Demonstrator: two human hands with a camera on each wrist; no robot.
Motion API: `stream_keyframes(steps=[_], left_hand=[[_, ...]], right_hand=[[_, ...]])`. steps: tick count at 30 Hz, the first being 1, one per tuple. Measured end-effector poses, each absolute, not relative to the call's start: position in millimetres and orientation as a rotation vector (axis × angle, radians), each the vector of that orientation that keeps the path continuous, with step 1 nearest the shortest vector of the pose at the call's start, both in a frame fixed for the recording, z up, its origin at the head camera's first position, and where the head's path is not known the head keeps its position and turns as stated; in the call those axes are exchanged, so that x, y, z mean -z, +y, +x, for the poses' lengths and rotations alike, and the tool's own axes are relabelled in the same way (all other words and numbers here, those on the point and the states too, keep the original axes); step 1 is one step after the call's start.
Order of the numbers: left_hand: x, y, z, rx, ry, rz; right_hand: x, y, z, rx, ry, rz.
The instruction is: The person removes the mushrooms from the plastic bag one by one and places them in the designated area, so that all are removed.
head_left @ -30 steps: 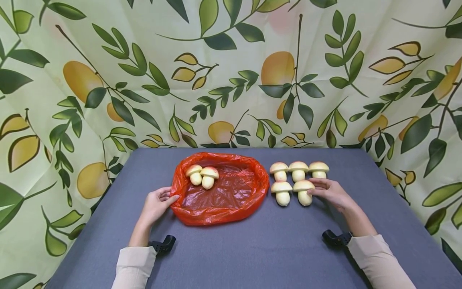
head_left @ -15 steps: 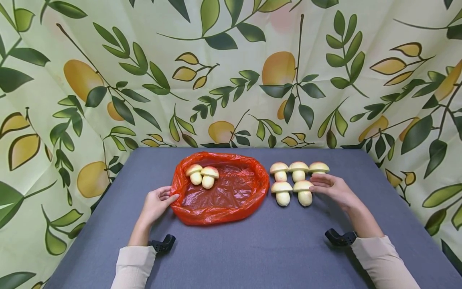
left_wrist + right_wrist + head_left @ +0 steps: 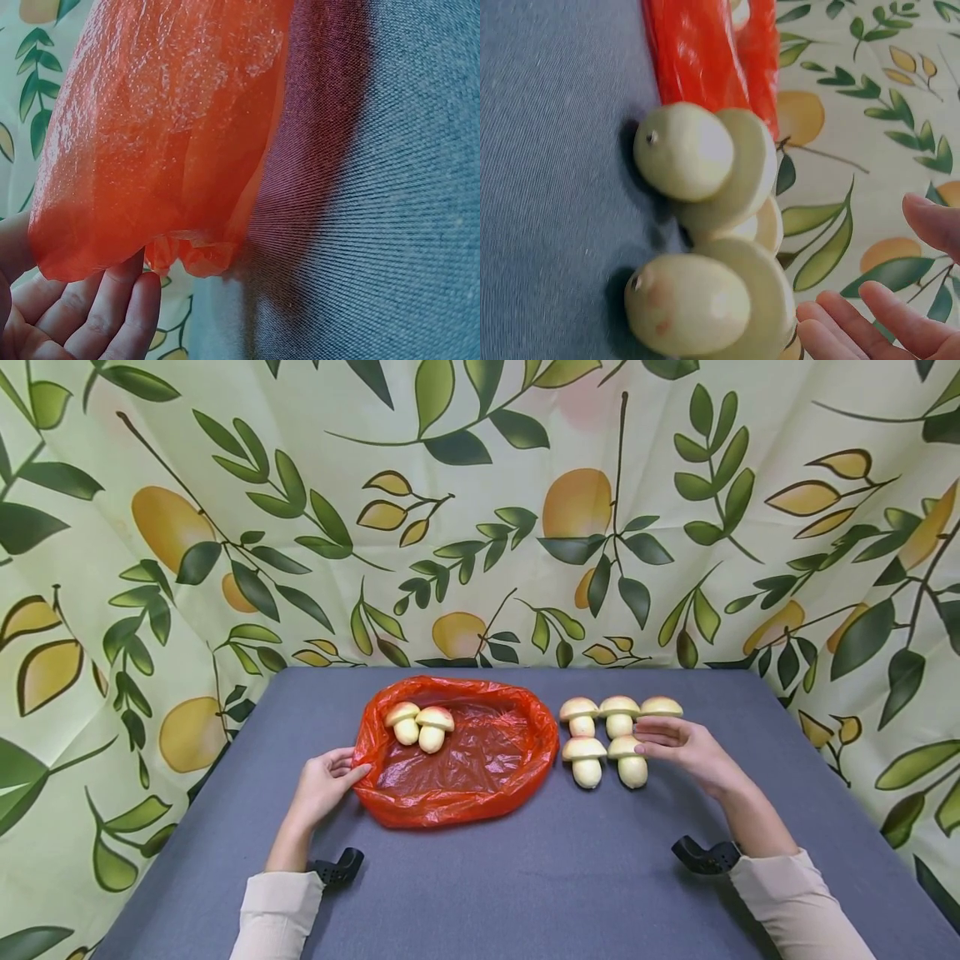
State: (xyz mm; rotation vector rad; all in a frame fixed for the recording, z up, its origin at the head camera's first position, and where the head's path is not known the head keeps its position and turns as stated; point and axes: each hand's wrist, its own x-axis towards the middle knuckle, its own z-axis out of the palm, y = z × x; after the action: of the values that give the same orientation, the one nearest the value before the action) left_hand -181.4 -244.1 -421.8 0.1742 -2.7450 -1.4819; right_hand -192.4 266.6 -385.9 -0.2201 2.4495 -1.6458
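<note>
A red plastic bag (image 3: 450,814) lies with its mouth wide, two mushroom-shaped pieces (image 3: 432,729) inside at its left. My left hand (image 3: 322,789) pinches the bag's left rim between thumb and fingers; the left wrist view shows the bag (image 3: 165,135) above those fingers (image 3: 101,311). Right of the bag, several like pieces (image 3: 587,764) stand in two rows. My right hand (image 3: 693,760) is at the front row's right piece (image 3: 632,764), partly covering the back row's right piece (image 3: 662,706). In the right wrist view its fingers (image 3: 855,326) are spread from the thumb, holding nothing.
A grey-blue cloth (image 3: 480,893) covers the table. Behind it hangs a curtain (image 3: 480,485) printed with leaves and fruit. Each wrist wears a black camera mount, one at the left (image 3: 341,868) and one at the right (image 3: 705,856).
My right hand has drawn back from the front right piece's stem and risen slightly towards the back row, its fingers now near that piece's cap. The left hand and bag stay put.
</note>
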Motion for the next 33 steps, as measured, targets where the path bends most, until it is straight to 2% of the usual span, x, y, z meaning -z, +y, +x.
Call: stream_keyframes(steps=[18, 33], left_hand=[[420.7, -244.8, -180.7, 1.483, -2.747, 0.172], [421.6, -244.9, -180.8, 1.499, -2.738, 0.158]], right_hand=[[376.7, 241.0, -192.2, 1.716, 2.344, -0.37], [378.2, 217.2, -195.2, 1.655, 2.336, -0.368]])
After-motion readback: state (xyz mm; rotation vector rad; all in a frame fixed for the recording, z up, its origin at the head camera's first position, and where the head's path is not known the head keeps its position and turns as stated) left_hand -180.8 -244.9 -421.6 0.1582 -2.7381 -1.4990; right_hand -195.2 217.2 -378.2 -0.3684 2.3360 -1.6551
